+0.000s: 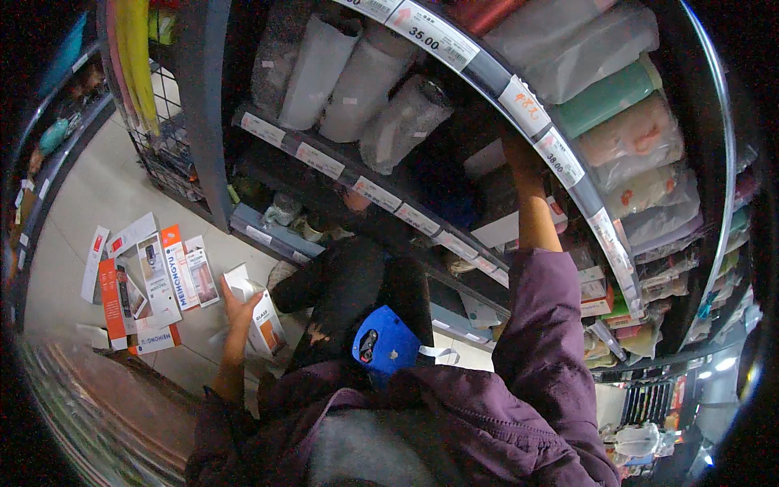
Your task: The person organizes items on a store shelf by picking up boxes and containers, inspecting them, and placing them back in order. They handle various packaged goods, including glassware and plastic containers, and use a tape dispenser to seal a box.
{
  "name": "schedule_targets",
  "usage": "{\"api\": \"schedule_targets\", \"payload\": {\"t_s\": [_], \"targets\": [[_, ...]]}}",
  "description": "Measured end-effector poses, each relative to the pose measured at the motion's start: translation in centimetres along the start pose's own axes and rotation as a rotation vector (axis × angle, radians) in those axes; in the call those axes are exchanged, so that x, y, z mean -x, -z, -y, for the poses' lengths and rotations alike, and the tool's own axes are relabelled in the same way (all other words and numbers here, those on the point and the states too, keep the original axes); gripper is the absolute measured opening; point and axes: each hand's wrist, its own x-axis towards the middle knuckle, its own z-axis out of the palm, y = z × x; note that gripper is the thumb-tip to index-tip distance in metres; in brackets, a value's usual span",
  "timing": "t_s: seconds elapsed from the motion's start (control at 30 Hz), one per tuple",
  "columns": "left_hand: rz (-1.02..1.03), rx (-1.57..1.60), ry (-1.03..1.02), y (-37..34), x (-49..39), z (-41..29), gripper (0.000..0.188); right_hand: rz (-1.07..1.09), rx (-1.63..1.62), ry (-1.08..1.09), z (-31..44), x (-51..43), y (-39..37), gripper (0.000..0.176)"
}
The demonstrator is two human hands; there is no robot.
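My left hand (238, 307) is closed around a white cardboard box (266, 324) that bears the word glass and an orange-brown picture, low over the floor at my left. My right arm reaches into the dark shelf; the right hand (523, 152) is in deep shadow under the upper shelf edge, and its fingers cannot be made out. Near it are white boxes (496, 230) on the shelf. Several flat orange and white boxes (159, 286) lie spread on the tiled floor at the left. A blue phone (384, 342) in a case rests on my lap.
Wrapped rolls (365, 91) stand on the middle shelf, and more bagged rolls (633, 128) fill the upper one. The curved price rail (523, 109) runs close by my right forearm. A black wire rack (161, 152) stands beyond the floor boxes.
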Motion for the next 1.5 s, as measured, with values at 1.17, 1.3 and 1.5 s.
{"api": "schedule_targets", "payload": {"t_s": [1.17, 1.3, 1.5], "targets": [[-0.108, -0.309, 0.041, -3.0, -1.3, 4.3, 0.131, 0.359, -1.447, -1.057, 10.5, 2.7, 25.5, 0.078], [0.017, -0.271, 0.075, -3.3, -0.9, 2.7, 0.131, 0.825, -1.502, -1.286, 11.1, 2.9, 23.0, 0.084], [0.028, -0.420, 0.080, -4.3, -0.6, 0.1, 0.133, 1.242, -1.198, -1.043, 10.0, 2.1, 20.5, 0.069]]}}
